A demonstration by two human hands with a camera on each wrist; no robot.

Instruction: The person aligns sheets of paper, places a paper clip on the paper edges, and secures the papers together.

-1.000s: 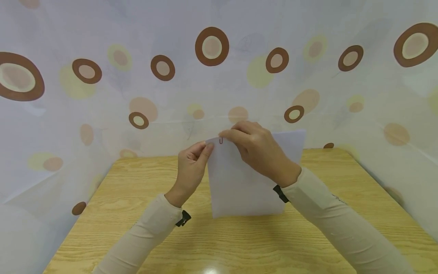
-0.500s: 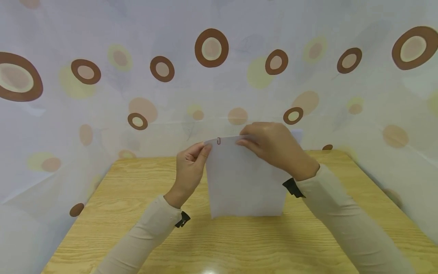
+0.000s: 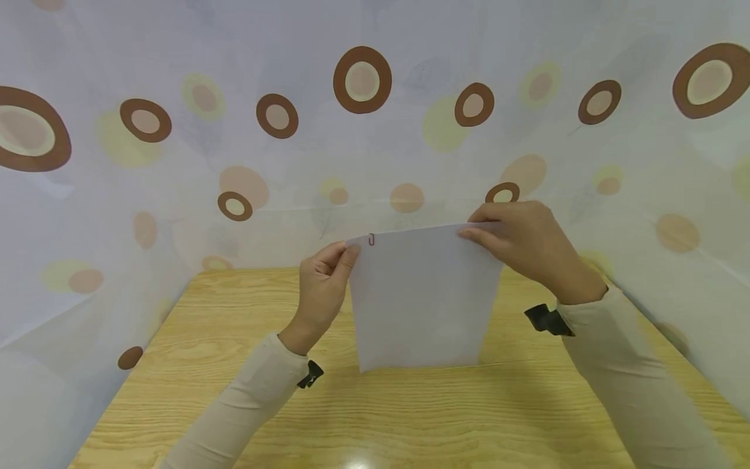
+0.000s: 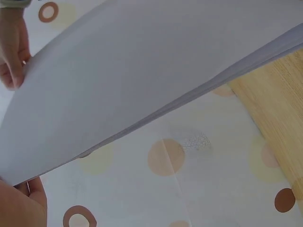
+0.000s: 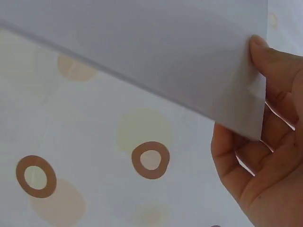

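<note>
Several layered sheets of white paper (image 3: 422, 299) hang upright between both hands, the lower edge close over the table. A red paper clip (image 3: 372, 240) sits on the top edge near the left corner. My left hand (image 3: 323, 280) pinches that upper left corner between thumb and fingers. At the upper right corner my right hand (image 3: 521, 241) grips the paper, thumb (image 5: 272, 59) on the near face and fingers behind. The left wrist view shows the layered edge of the paper (image 4: 142, 85) slightly parted along its side.
A light wood-grain table (image 3: 246, 404) lies beneath the hands. A white sheet with brown, yellow and peach circles (image 3: 363, 156) rises behind the table and along both sides. Dark straps (image 3: 549, 320) show at the wrists.
My right hand has slid right along the top edge, from beside the paper clip to the right corner, leaving the clip uncovered. My left hand has barely moved.
</note>
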